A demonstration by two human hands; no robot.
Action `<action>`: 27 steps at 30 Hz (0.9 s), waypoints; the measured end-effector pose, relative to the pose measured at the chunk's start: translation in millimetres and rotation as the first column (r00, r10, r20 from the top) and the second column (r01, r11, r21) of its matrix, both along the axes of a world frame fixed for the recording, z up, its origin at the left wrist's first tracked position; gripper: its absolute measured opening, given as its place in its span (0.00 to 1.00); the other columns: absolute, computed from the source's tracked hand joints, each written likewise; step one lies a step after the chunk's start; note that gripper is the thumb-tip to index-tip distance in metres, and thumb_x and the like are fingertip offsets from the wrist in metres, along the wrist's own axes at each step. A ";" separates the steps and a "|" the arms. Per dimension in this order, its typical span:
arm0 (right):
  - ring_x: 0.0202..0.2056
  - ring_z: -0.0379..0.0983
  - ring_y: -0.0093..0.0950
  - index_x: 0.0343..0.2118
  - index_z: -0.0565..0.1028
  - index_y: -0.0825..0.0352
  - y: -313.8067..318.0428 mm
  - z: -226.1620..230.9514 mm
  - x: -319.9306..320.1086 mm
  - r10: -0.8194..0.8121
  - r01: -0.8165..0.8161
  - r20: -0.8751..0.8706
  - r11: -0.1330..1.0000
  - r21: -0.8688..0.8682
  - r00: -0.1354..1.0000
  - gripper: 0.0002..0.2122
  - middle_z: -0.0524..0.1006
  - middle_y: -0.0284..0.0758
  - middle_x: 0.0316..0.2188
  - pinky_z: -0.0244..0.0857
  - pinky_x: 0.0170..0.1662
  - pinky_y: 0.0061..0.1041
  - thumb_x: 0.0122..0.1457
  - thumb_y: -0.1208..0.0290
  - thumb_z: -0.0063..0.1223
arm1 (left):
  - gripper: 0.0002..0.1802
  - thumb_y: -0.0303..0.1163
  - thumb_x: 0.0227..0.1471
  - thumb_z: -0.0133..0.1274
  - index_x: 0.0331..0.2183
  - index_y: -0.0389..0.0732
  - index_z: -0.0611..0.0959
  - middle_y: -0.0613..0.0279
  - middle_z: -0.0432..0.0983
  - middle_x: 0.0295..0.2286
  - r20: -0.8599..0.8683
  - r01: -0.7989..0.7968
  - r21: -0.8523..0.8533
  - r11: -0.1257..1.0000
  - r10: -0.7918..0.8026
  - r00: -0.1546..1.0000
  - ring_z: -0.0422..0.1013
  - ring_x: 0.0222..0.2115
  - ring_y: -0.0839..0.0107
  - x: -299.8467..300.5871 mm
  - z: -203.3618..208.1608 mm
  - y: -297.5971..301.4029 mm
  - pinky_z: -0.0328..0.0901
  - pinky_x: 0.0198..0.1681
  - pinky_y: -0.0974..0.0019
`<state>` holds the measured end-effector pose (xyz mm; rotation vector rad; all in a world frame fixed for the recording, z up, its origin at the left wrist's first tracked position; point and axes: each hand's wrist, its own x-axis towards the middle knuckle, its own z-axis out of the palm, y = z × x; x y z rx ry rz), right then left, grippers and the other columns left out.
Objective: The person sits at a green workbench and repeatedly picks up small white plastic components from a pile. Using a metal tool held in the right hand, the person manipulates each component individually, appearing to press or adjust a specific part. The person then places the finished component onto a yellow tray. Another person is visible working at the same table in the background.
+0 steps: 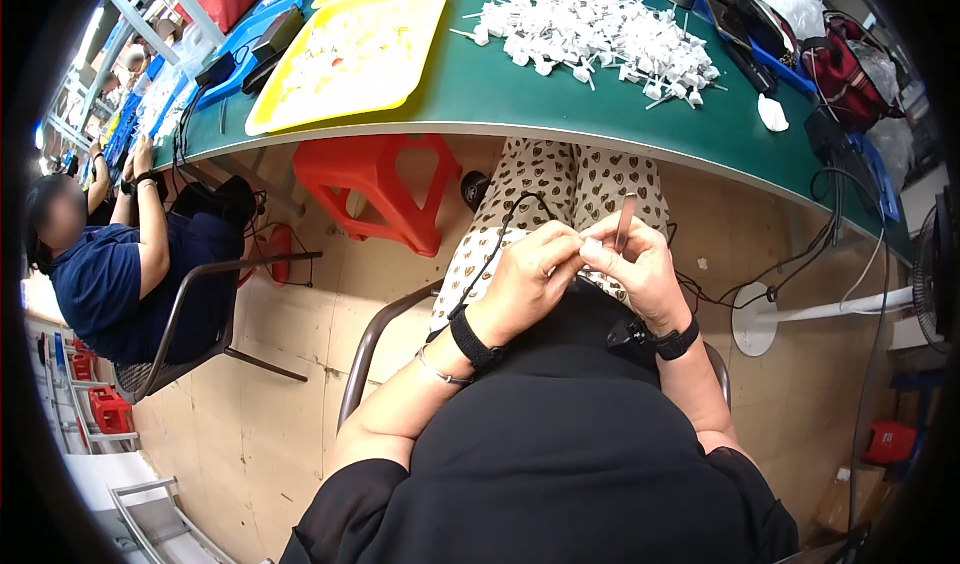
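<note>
Over my lap, both hands meet at the fingertips. My left hand (530, 282) is closed in a pinch, and whatever lies between its fingers is too small and hidden to make out. Closed as well, my right hand (648, 274) holds metal tweezers (627, 212), their flat end sticking up past the index finger. Its thumb and fingertip touch the left fingertips, with a small pale spot there that I cannot tell from a fingernail. Beyond the hands, on the green table (470, 94), lies a large heap of small white plastic parts (600, 34) with thin stems.
A yellow tray (425, 74) with small pieces sits at the table's left. Red stool (375, 169) stands under the table. Bags (850, 74) and a blue tray crowd the right end; cables and a white fan stand (755, 319) are below. Another person (120, 264) sits at left.
</note>
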<state>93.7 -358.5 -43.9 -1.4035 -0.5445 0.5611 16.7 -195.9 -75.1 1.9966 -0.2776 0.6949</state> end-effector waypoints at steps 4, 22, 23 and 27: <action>0.30 0.70 0.12 0.38 0.79 0.70 -0.1 0.2 1.7 0.038 -0.030 -0.136 0.998 0.059 0.990 0.08 0.77 0.26 0.28 0.67 0.36 0.14 0.58 0.75 0.64 | 0.08 0.21 0.51 0.61 0.36 0.36 0.83 0.56 0.78 0.32 -0.028 0.005 -0.001 1.000 -0.005 1.000 0.77 0.31 0.58 -1.6 0.7 0.3 0.71 0.34 0.63; 0.26 0.60 0.10 0.47 0.77 0.68 2.1 -5.7 -1.8 0.003 -0.005 0.029 0.999 0.047 1.000 0.15 0.67 0.19 0.24 0.59 0.32 0.14 0.58 0.74 0.66 | 0.10 0.21 0.55 0.59 0.41 0.36 0.81 0.61 0.79 0.32 -0.097 0.040 -0.235 0.971 -0.065 0.993 0.76 0.31 0.71 0.0 -4.7 1.8 0.70 0.34 0.70; 0.26 0.60 0.10 0.48 0.76 0.68 2.3 -6.5 -1.4 0.007 -0.007 -0.003 0.996 0.087 1.000 0.16 0.67 0.19 0.24 0.59 0.32 0.13 0.58 0.73 0.66 | 0.11 0.22 0.56 0.59 0.42 0.36 0.80 0.62 0.79 0.32 -0.170 0.041 -0.385 0.922 -0.114 0.979 0.75 0.31 0.74 -2.8 0.1 -0.9 0.70 0.35 0.72; 0.31 0.69 0.13 0.49 0.75 0.68 3.0 -12.8 0.6 -0.022 0.025 -0.031 0.996 0.089 0.999 0.15 0.73 0.23 0.27 0.65 0.37 0.15 0.61 0.72 0.63 | 0.24 0.25 0.59 0.58 0.55 0.39 0.69 0.64 0.78 0.31 -0.217 0.040 -0.633 0.773 -0.227 0.950 0.74 0.31 0.80 -2.5 0.9 -0.9 0.71 0.35 0.76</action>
